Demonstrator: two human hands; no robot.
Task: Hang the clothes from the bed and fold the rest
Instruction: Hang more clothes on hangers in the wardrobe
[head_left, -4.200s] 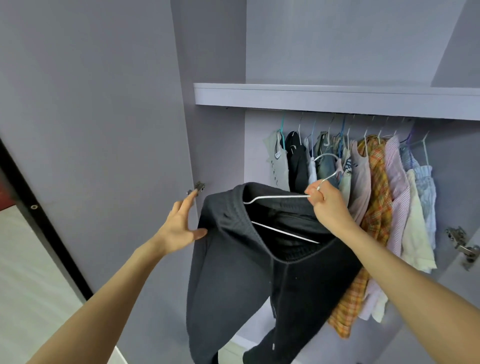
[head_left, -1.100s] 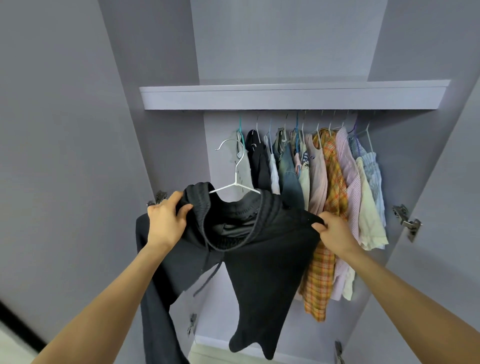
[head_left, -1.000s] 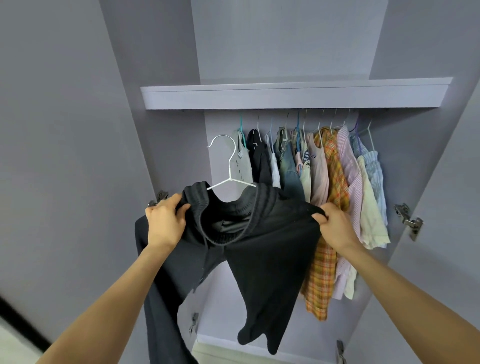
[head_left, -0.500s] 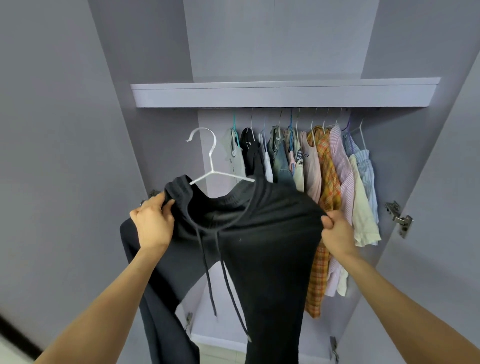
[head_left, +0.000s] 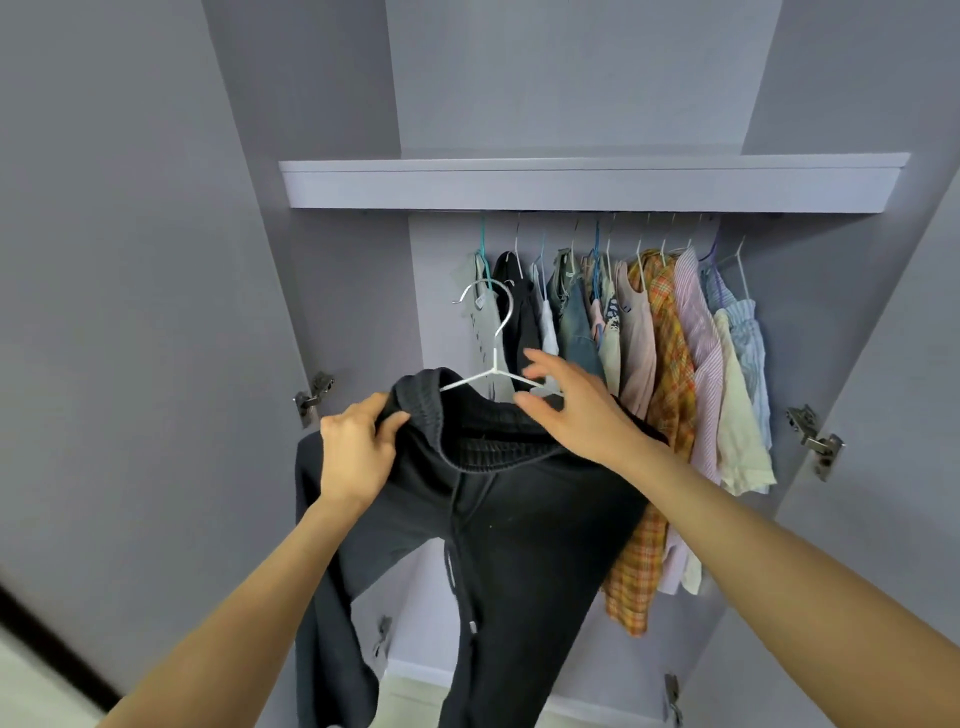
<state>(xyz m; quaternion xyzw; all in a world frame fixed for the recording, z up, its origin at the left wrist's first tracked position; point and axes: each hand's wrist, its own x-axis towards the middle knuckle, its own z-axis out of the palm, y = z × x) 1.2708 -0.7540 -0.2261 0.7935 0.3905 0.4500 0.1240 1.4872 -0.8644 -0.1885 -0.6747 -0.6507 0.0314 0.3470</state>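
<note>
Gripping the elastic waistband at 9 o'clock, the left hand (head_left: 358, 452) carries 1 pair of black drawstring sweatpants (head_left: 498, 530) draped over 1 white wire hanger (head_left: 493, 353), held in front of the open wardrobe. The right hand (head_left: 571, 405), fingers spread and holding nothing, reaches for the hanger's shoulder. The pants look soft, limp and fairly heavy, likely to slide; better taken by the hanger's neck. About 10 garments (head_left: 654, 364) hang at 1 o'clock.
</note>
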